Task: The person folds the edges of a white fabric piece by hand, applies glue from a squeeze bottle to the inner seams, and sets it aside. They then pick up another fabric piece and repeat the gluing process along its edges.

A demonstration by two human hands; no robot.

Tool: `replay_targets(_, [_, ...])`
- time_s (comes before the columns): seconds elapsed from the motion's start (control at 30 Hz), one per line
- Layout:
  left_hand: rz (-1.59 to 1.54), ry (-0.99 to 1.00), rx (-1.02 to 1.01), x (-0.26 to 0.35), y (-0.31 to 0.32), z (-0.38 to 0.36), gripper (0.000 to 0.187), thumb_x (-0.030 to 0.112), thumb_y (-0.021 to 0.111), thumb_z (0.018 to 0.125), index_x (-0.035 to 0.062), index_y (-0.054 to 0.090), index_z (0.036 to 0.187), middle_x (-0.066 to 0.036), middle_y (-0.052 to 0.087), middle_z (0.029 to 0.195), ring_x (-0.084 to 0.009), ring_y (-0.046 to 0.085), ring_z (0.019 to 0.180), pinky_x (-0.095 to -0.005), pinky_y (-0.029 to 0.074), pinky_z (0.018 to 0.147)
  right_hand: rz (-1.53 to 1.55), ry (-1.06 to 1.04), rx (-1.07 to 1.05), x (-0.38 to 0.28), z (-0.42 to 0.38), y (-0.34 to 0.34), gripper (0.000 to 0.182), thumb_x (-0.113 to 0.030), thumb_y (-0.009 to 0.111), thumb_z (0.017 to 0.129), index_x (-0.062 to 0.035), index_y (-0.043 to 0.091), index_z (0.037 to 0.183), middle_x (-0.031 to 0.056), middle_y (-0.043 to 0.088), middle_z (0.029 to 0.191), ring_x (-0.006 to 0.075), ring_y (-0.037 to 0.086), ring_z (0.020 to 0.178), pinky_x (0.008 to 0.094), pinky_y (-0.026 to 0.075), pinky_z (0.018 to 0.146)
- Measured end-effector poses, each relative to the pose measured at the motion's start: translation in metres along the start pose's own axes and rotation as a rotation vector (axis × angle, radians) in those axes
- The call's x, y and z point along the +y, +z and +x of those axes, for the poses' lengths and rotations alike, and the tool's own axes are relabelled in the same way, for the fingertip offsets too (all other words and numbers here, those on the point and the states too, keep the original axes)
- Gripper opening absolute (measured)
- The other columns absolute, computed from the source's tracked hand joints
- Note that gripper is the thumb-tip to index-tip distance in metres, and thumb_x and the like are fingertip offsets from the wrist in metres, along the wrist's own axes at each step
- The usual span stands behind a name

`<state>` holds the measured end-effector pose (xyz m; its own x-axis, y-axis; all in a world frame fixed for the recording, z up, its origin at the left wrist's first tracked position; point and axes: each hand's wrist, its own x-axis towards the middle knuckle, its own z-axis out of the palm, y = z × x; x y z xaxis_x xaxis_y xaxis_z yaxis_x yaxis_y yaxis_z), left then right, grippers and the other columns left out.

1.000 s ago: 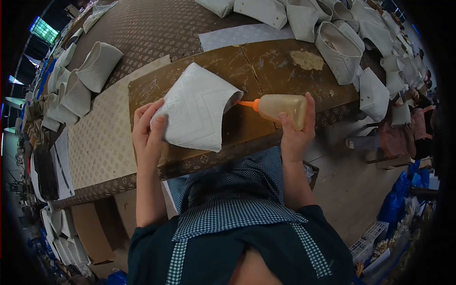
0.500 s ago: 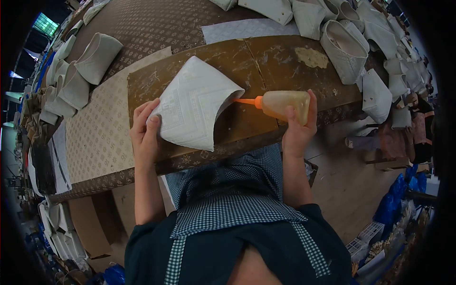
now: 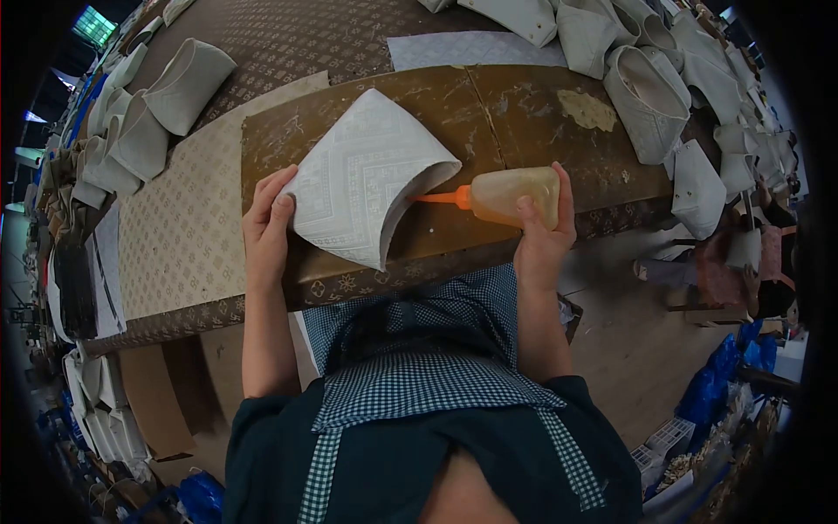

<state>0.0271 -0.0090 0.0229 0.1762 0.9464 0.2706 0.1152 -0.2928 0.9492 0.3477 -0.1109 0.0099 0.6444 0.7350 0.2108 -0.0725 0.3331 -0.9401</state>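
A white embossed bag piece (image 3: 362,179) rests on the brown board, its open mouth facing right. My left hand (image 3: 269,214) grips its left corner, thumb on top and fingers behind. My right hand (image 3: 546,227) is closed around a squeeze glue bottle (image 3: 515,194) with yellowish contents and an orange nozzle. The bottle lies nearly level, and its nozzle tip reaches the mouth of the bag piece. Whether the tip touches the inside cannot be seen.
Under the work is a worn brown board (image 3: 436,109) on a patterned tabletop (image 3: 288,39). Several white bag pieces (image 3: 646,105) stand at the right, others (image 3: 188,83) at the left. Another person (image 3: 742,258) sits at the far right. A cardboard box (image 3: 153,402) stands below the table.
The glue bottle has moved slightly left and down, its nozzle now further into the mouth of the bag piece. The mouth gapes a little wider. The whole view has shifted slightly.
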Motion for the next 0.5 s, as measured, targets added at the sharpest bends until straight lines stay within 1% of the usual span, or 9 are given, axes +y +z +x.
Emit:
replay_targets(0.2, [-0.017,-0.018,0.007,-0.0035,-0.0016,0.0006,0.032,0.017,0.057,0.097,-0.0011,0.061,0.124,-0.007,0.057,0.124,-0.0173,0.051,0.117,-0.0294,0.036,0.103,0.097,0.067,-0.065,0.0005,-0.0030,0.0039,0.063,0.004,0.069,0.084,-0.0044,0.045,0.141,0.0054,0.056,0.125,0.0131,0.055,0.110,0.0267,0.046,0.097])
replay_targets(0.4, [-0.058,-0.021,0.004,-0.0079,-0.0030,0.0011,0.032,0.016,0.056,0.097,-0.0013,0.061,0.125,-0.007,0.057,0.124,-0.0166,0.050,0.117,-0.0290,0.036,0.103,0.065,0.087,-0.104,0.0010,-0.0059,0.0068,0.064,0.005,0.069,0.082,-0.0047,0.046,0.140,0.0048,0.056,0.125,0.0126,0.055,0.110,0.0262,0.045,0.096])
replay_targets(0.5, [-0.056,-0.026,0.001,-0.0086,-0.0034,0.0008,0.032,0.015,0.056,0.098,-0.0012,0.061,0.125,-0.007,0.056,0.124,-0.0164,0.050,0.117,-0.0288,0.036,0.103,0.109,0.118,-0.116,-0.0009,-0.0077,0.0083,0.064,0.005,0.070,0.081,-0.0048,0.047,0.140,0.0043,0.056,0.124,0.0125,0.055,0.109,0.0260,0.045,0.096])
